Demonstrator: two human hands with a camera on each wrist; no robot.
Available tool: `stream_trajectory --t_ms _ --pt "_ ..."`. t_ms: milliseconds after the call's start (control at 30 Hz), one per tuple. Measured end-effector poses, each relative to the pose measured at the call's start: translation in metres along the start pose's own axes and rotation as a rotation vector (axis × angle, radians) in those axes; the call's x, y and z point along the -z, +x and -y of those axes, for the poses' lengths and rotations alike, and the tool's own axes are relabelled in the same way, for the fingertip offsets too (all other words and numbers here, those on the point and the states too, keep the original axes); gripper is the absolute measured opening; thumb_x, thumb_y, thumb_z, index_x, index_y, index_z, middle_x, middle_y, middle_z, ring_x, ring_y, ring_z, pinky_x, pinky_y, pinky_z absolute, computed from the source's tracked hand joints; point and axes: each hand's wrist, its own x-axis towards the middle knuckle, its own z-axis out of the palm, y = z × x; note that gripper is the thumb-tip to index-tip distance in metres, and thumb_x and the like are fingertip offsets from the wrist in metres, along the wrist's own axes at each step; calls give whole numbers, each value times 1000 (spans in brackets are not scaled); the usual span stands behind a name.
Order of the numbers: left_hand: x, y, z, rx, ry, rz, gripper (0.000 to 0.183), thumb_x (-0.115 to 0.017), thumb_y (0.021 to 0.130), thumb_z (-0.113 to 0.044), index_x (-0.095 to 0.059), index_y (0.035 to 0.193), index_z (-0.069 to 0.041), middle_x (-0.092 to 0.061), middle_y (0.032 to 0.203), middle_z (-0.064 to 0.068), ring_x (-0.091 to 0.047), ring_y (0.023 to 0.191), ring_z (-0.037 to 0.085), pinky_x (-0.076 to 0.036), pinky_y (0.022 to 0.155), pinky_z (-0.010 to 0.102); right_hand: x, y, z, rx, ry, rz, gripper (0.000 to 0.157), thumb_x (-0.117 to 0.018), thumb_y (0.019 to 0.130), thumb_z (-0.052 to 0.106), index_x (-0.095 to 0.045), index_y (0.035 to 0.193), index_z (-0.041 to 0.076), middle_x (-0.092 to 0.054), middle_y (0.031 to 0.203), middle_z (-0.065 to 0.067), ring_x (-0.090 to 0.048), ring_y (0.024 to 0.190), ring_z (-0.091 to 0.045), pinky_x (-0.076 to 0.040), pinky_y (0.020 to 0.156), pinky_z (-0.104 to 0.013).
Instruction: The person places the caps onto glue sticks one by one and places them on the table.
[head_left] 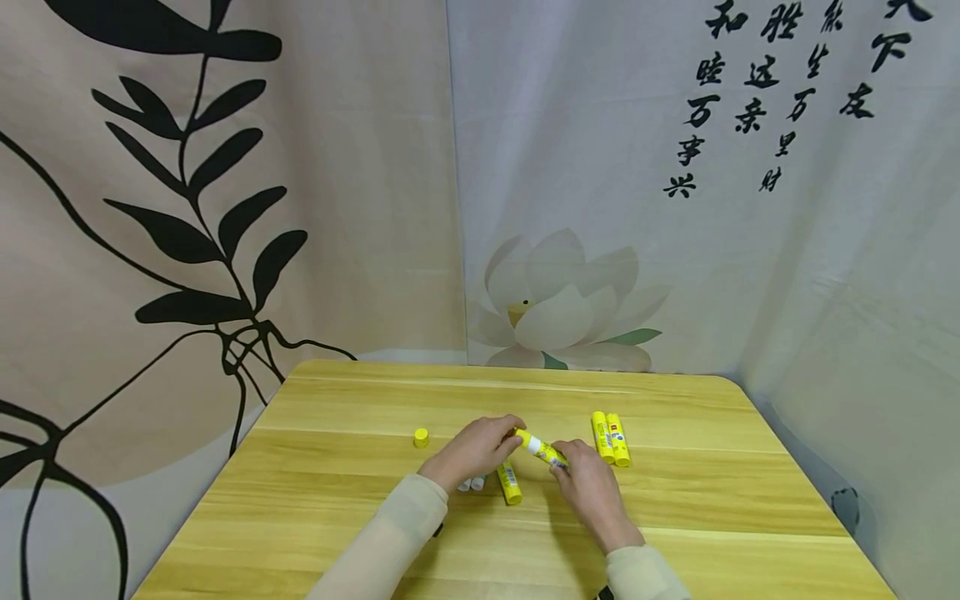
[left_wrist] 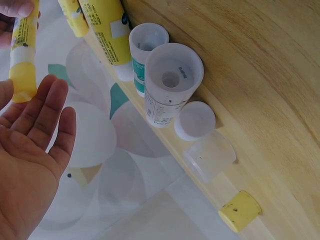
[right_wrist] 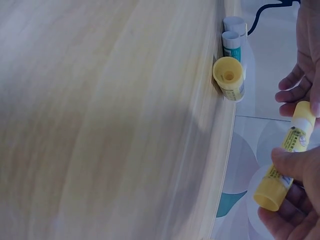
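Between both hands is a yellow glue stick [head_left: 543,449] with a white band, held at a slant above the table. My left hand [head_left: 480,450] pinches its yellow end between thumb and fingers. My right hand [head_left: 590,485] grips the other end of the barrel; in the right wrist view that hand [right_wrist: 300,200] has its thumb across the label. Just below the left hand, another yellow glue stick [head_left: 510,483] lies on the table beside white glue sticks [head_left: 477,483], partly hidden by the hand in the head view.
Two yellow glue sticks [head_left: 611,439] lie side by side right of the hands. Left of them sits a yellow cap [head_left: 421,437]. The left wrist view also shows a white cap [left_wrist: 195,121] and a translucent cap [left_wrist: 210,156]. Everything lies on a wooden table [head_left: 337,517].
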Motion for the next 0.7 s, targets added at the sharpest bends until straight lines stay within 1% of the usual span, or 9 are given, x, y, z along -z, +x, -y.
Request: stream_trajectory --t_ms 200,467,600,700 --pt "-2 0 -2 9 -12 19 29 -54 104 -23 -61 127 -8 -65 96 -5 -54 72 4 -48 66 21 -1 0 0 10 -3 0 32 -82 80 8 -71 110 3 -69 98 -8 -65 83 -21 -56 69 -39" --pt "-1 0 -2 -13 -29 49 25 -55 103 -23 -61 123 -8 -56 83 -11 -50 67 5 -46 62 21 0 -1 0 55 1 3 33 -82 80 6 -71 110 3 -69 99 -7 -66 85 -22 -57 71 -38" --pt "0 0 -2 -36 -36 58 24 -55 103 -22 -61 122 -8 -55 82 -11 -49 66 4 -46 61 20 1 0 0 84 7 13 33 -81 81 6 -70 111 2 -69 101 -8 -67 88 -23 -57 74 -39" --pt "1 -1 -3 -39 -47 77 23 -55 103 -22 -60 121 -8 -56 82 -11 -50 66 4 -46 61 20 0 1 0 99 15 32 33 -80 82 7 -70 113 2 -69 102 -8 -67 90 -23 -56 76 -39"
